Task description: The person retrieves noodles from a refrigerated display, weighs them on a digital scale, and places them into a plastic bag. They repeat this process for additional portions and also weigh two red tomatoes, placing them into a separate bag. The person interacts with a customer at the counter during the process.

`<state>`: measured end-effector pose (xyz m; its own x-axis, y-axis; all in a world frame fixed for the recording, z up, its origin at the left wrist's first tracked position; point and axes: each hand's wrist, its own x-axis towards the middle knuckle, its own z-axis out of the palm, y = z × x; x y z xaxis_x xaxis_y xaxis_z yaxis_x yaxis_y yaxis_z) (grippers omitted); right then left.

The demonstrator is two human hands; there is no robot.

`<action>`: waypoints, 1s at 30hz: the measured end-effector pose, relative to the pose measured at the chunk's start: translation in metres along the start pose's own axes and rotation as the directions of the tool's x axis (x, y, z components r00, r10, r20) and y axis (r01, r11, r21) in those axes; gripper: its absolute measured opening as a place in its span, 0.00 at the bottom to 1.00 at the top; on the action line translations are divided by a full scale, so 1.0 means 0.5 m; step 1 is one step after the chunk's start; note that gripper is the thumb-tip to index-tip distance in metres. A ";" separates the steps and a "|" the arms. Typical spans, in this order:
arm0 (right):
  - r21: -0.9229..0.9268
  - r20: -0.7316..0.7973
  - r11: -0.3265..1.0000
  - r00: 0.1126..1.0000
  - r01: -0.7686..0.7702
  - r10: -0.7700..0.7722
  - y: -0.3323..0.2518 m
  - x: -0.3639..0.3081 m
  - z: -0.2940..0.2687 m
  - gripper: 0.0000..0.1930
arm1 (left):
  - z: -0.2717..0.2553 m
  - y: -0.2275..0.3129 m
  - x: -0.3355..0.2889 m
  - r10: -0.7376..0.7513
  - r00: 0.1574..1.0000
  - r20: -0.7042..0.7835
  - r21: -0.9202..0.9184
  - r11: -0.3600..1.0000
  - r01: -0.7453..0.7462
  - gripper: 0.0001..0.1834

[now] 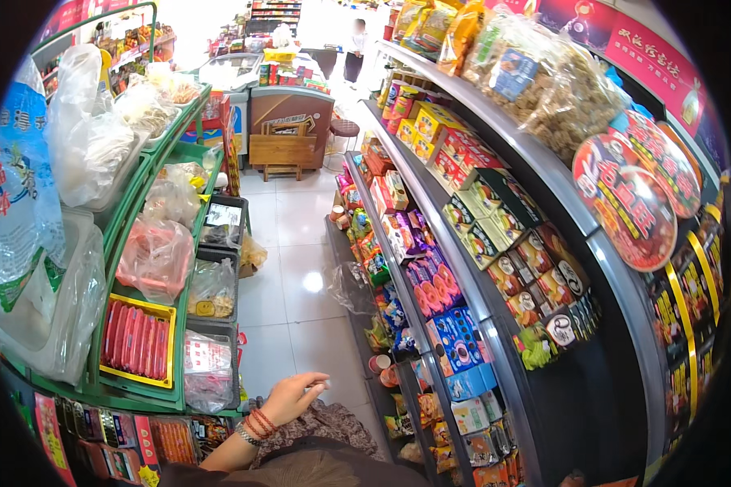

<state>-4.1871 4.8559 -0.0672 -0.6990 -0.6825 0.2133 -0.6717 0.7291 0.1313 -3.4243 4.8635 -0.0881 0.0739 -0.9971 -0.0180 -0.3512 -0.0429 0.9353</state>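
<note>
- The person's left hand (294, 398), wearing a red beaded bracelet (261, 421), is hanging over brown patterned fabric (333, 426); whether it is touching the cloth, I cannot tell.
- Its fingers are curving loosely and close together, gripping nothing visible; the right hand is not showing clearly, so I cannot tell its state.
- No handling is showing under way; what is done or left, I cannot tell.
- Nearest on the left, a clear plastic bag of pink-and-white goods (207, 369) is lying in a black plastic crate (237, 365).
- Beyond it, a yellow-rimmed tray (173, 349) is holding red wrapped sticks (138, 341) on a green metal rack (138, 395).
- On the right, grey metal shelving (499, 357) is carrying blue boxes (461, 349) and colourful packets.
- A crumpled transparent bag (351, 286) is jutting over the pale tiled floor (309, 300), narrowing the aisle.
- Farther off, a brown wooden folding table (283, 152) is standing near the aisle's far end, with another person (356, 57) standing beyond.
</note>
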 end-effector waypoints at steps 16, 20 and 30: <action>0.747 -0.617 0.208 0.542 0.632 0.570 -0.557 -0.177 -0.252 0.19 | -0.029 0.083 0.574 0.481 0.798 0.363 -0.015 0.859 -0.511 0.15; 0.731 -0.591 0.313 0.334 0.606 0.734 -0.964 -0.271 -0.373 0.22 | -0.104 -0.009 0.659 0.299 0.877 0.377 0.200 0.898 -0.392 0.15; 0.601 -0.765 0.186 0.627 0.777 -0.145 -1.769 -0.250 -0.326 0.14 | -0.442 -0.206 0.871 0.042 0.999 0.008 0.180 0.983 -0.043 0.13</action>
<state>-3.4655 4.3049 -0.0524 -0.1531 -0.4947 0.8555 -0.8153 -0.4259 -0.3922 -3.1498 4.4477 -0.1143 0.0512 -0.9985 0.0182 -0.5165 -0.0108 0.8562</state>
